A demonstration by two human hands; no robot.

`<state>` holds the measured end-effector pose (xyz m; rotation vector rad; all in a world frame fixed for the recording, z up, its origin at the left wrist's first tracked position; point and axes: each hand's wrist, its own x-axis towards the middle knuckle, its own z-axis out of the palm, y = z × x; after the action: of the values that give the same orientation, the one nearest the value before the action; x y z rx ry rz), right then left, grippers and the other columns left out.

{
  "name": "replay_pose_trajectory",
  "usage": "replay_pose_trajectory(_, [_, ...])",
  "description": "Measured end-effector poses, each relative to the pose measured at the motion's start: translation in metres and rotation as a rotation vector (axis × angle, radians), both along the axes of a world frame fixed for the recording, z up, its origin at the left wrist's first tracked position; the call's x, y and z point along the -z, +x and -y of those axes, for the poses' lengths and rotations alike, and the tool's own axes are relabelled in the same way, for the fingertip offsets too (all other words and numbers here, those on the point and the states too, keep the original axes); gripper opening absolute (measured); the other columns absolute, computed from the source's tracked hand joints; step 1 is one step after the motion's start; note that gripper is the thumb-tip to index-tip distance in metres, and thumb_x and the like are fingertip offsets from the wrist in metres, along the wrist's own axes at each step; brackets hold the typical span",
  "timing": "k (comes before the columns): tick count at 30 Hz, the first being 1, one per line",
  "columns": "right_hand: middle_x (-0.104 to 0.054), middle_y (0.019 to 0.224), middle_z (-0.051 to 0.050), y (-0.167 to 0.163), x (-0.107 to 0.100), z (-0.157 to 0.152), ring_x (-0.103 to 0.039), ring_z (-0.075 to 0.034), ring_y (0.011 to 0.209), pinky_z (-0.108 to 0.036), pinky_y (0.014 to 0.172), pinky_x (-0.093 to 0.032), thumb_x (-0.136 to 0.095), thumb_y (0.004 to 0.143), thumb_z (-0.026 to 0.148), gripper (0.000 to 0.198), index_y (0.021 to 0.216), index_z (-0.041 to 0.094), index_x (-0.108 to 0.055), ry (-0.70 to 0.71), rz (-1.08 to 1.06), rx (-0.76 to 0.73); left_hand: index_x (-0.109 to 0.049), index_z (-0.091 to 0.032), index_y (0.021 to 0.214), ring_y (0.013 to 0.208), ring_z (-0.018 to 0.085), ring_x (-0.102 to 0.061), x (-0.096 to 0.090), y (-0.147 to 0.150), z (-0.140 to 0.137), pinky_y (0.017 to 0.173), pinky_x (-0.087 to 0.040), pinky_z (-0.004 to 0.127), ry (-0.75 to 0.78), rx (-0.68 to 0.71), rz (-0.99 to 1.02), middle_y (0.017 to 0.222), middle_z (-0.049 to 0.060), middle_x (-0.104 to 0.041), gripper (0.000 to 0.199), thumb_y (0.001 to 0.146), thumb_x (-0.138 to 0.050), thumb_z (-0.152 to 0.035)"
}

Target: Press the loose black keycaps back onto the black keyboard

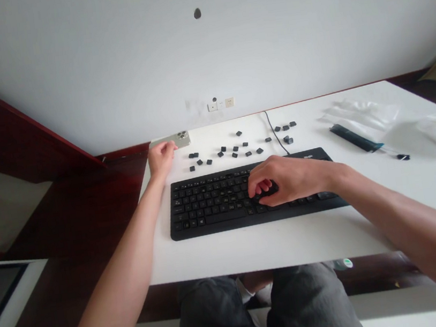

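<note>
A black keyboard (209, 219) lies on the white table, with some of its key places showing bare near the middle. My right hand (281, 179) is over its right half, fingers curled down toward the keys; what the fingertips hold, if anything, is hidden. Beside the silver phone (170, 140) at the table's far left corner rests my left hand (161, 159), its fingers loosely curled and nothing seen in them. Several loose black keycaps (234, 155) are scattered on the table behind the keyboard.
A black cable (274, 131) runs from the keyboard back toward the wall. To the right lie crumpled clear plastic bags (361, 113), a dark narrow packet (354, 138) and a small black connector (402, 157). Wall sockets (221, 105) sit behind the table; a dark red door (6, 128) stands left.
</note>
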<state>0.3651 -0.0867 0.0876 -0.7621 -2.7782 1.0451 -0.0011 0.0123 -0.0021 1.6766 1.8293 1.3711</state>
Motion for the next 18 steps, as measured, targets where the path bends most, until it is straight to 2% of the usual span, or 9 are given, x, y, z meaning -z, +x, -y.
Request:
replay_pose_trajectory(5, [-0.073,0.097,-0.004,-0.014,0.004,0.016,-0.064,-0.015,0.080,-0.027,0.072,-0.048,-0.067,0.089,0.015,0.018,0.104,0.019,-0.075,0.051,-0.078,-0.066,-0.074,-0.018,0.071,0.056,0.014,-0.055,0.000,0.000,-0.001,0.059,-0.039,0.026,-0.004,0.015,-0.010,0.058,0.000,-0.062,0.032,0.089,-0.062,-0.041])
replay_pose_trajectory(8, [-0.073,0.097,-0.004,-0.019,0.006,0.022,-0.064,-0.016,0.081,-0.027,0.071,-0.046,-0.066,0.090,0.013,0.016,0.103,0.019,-0.074,0.077,-0.039,-0.074,-0.074,-0.018,0.071,0.054,0.014,-0.054,0.000,0.000,0.000,0.058,-0.038,0.027,-0.006,0.019,-0.004,0.057,0.000,-0.061,0.033,0.089,-0.062,-0.042])
replay_pose_trajectory(12, [-0.072,0.095,-0.003,-0.019,0.006,0.023,-0.063,-0.015,0.077,-0.027,0.067,-0.044,-0.067,0.090,0.013,0.024,0.112,0.020,-0.072,0.071,0.007,-0.046,-0.074,-0.018,0.071,0.055,0.014,-0.054,0.000,0.001,0.001,0.058,-0.037,0.027,-0.004,0.025,-0.012,0.057,-0.001,-0.060,0.033,0.090,-0.062,-0.041])
replay_pose_trajectory(18, [-0.071,0.093,-0.003,-0.018,0.005,0.023,-0.062,-0.016,0.079,-0.028,0.070,-0.043,-0.065,0.092,0.012,0.011,0.099,0.019,-0.071,0.106,0.017,-0.067,-0.073,-0.018,0.069,0.054,0.014,-0.052,-0.002,0.004,0.001,0.057,-0.036,0.027,-0.007,0.031,-0.003,0.056,-0.001,-0.059,0.033,0.089,-0.061,-0.041])
